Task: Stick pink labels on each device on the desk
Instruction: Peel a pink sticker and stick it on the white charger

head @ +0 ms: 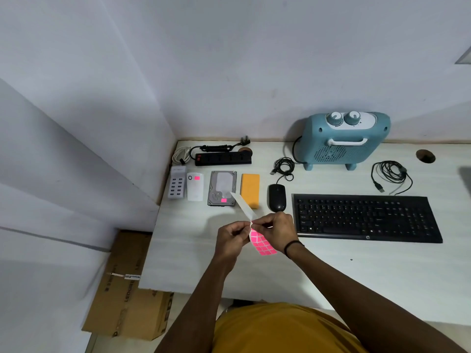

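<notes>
Both hands hover above the bench (193, 250), near the hard drive (222, 188). The left hand (233, 236) and right hand (274, 229) each pinch the label sheet (262, 244), grips closed on it.

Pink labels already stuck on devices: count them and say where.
2: one on the white device near its top, one on the hard drive near its front edge. Labels on hidden faces cannot be ruled out.

You've got a pink label sheet (262, 243) w/ grid pattern, teal heater (342, 141) far right, black keyboard (367, 217), mustard-yellow block (250, 189), white desk (331, 276).
</notes>
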The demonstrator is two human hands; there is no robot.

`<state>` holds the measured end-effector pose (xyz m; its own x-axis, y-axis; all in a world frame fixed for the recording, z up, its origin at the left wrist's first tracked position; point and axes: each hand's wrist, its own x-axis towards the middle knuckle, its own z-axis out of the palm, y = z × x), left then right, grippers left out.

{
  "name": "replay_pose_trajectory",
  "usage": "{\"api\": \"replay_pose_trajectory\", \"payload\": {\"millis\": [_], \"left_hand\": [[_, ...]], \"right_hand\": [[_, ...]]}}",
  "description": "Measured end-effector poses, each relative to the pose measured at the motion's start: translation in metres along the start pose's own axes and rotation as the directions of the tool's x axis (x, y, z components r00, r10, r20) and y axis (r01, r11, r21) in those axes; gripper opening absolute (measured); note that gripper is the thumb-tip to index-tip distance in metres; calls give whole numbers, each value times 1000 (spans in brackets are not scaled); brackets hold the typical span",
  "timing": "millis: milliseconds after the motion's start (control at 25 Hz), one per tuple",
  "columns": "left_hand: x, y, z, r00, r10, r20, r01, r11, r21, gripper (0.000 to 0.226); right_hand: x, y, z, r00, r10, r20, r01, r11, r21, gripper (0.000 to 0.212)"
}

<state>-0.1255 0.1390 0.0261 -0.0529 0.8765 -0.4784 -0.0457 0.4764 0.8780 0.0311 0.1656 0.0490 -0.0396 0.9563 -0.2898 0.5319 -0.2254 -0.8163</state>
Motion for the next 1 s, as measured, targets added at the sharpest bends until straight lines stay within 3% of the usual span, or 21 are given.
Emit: {"api": "replay_pose_trajectory", "payload": {"millis": [80,160,280,360,560,800,1000], "left_hand": [[0,-4,1,1000,-16,-18,16,1000,22,15],[1,-12,3,995,-62,-77,67,996,58,14],[3,-26,0,965,-157,-210,187,973,133,12],[-3,-36,-2,936,-230,-267,268,957,113,9],[-9,-53,-5,888,-363,-281,407,906,115,16],[-13,-59,12,890,-353,-288,431,858,279,11],[-25,-45,1,887,-347,-304,404,902,153,24]], "right_hand": [[-1,5,2,999,50,12,-51,996,71,10],[-2,11,3,983,181,30,-182,940,289,6],[-6,19,2,927,361,101,-347,725,595,5],[-9,23,-2,897,414,153,-403,627,667,6],[-12,24,-10,866,436,245,-473,559,681,15],[-23,34,-18,850,409,333,-519,535,667,20],[-27,25,1,836,362,412,-548,573,609,15]]}}
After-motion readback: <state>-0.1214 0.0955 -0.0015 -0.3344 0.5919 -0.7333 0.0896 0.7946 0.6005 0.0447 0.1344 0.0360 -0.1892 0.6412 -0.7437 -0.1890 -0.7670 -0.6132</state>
